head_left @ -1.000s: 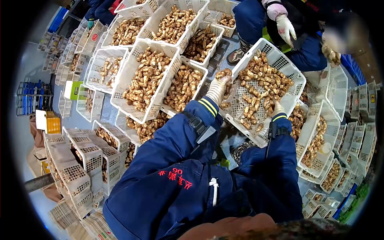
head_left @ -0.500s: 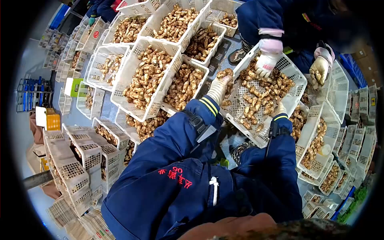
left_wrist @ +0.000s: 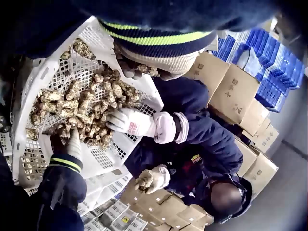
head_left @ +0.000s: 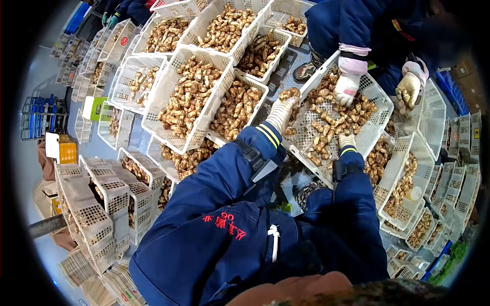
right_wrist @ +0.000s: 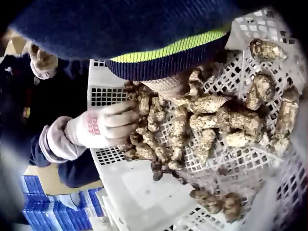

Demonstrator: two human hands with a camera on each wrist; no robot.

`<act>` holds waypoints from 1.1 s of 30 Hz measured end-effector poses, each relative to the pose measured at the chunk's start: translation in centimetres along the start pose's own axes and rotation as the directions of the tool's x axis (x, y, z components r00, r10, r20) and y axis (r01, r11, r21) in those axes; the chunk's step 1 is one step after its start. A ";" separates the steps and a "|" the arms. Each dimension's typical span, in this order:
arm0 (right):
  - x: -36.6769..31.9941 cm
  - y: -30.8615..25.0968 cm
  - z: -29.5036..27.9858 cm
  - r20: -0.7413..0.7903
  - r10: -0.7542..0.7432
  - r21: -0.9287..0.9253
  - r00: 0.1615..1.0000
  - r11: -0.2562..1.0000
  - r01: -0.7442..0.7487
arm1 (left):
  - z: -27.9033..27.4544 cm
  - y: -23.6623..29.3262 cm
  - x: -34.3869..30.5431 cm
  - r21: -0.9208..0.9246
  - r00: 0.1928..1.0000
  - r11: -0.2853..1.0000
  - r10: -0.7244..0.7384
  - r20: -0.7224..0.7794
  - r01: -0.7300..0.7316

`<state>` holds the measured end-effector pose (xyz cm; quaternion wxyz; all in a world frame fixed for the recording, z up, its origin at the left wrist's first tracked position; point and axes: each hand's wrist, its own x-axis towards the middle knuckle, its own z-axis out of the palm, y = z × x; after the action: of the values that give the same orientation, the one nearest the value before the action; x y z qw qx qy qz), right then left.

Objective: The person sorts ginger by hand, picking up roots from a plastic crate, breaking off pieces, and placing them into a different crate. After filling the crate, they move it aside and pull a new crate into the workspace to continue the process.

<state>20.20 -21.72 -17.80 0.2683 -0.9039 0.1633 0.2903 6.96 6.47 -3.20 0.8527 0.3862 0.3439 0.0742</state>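
A white perforated plastic crate [head_left: 375, 133] stands tilted in front of me, with brown-and-cream mushrooms [head_left: 326, 127] scattered over its floor. My left hand [head_left: 279, 116], in a pale knit glove, grips a few mushrooms [head_left: 290, 94] just outside the crate's left wall. My gloved right hand [head_left: 346, 140] is inside the crate at its near right part, down among the mushrooms. In the right wrist view its fingers are mostly hidden by the sleeve cuff [right_wrist: 173, 55], with mushrooms right at the fingertips; I cannot tell whether it pinches one.
Another person's gloved hand [head_left: 347, 89] reaches into the same crate from the far side. Their other hand [head_left: 408, 91] holds mushrooms. A full crate [head_left: 148, 120] stands to the left, an angled crate [head_left: 403, 204] to the right. Stacked crates [head_left: 97, 224] rise at the near left.
My right hand has shifted left from the crate's right side, deeper among the mushrooms. The other person's hand has come down into the crate. My left hand stays nearly still, holding its mushrooms.
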 end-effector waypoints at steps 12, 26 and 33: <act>2.3 0.7 0.9 -0.125 -0.330 -0.144 0.936 0.939 0.312 | -0.3 -0.5 0.7 -0.009 0.997 0.999 -0.050 0.053 0.050; -22.0 -12.2 0.3 -0.115 -0.899 0.680 0.423 0.239 0.693 | 1.6 1.6 -2.7 -0.176 0.854 0.939 -0.176 0.490 0.294; -21.6 -12.5 -1.8 -0.178 -0.828 0.774 0.531 0.216 0.596 | 1.6 1.7 -2.4 -0.235 0.857 0.929 -0.136 0.497 0.284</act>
<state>9.82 -9.68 1.56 0.7432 -0.6164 -0.2092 0.1546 6.45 5.74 0.04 0.9619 0.2180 0.1512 -0.0653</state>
